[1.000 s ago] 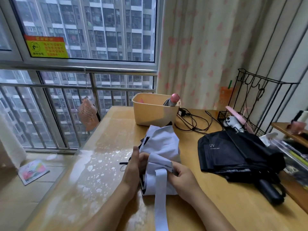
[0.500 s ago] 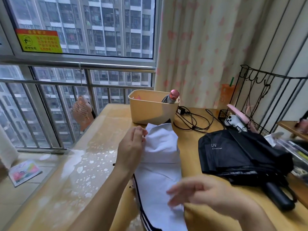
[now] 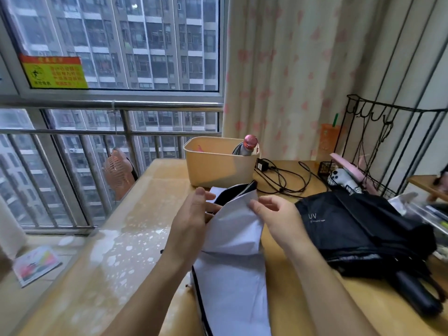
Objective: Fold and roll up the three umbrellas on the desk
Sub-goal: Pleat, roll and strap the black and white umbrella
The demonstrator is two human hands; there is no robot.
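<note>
the right grip has come up to pinch the white umbrella's top fold on the worktop; the left grip lies spread alongside. nothing looks rolled yet; the black umbrella lies loose.

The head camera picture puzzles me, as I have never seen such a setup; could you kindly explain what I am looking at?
There is no machine here. A person wears one wide-angle camera on the head, looking forward and down, so you see their own arms. The left hand lies against the left side of a white umbrella, its fingers partly hidden behind the cloth. The right hand pinches a top fold of that cloth. The umbrella lies on a wooden desk. To its right lies a black umbrella, loosely gathered, not rolled. Behind them stand a beige bin, holding what looks like a rolled umbrella with a pink cap, and black cables.
</note>
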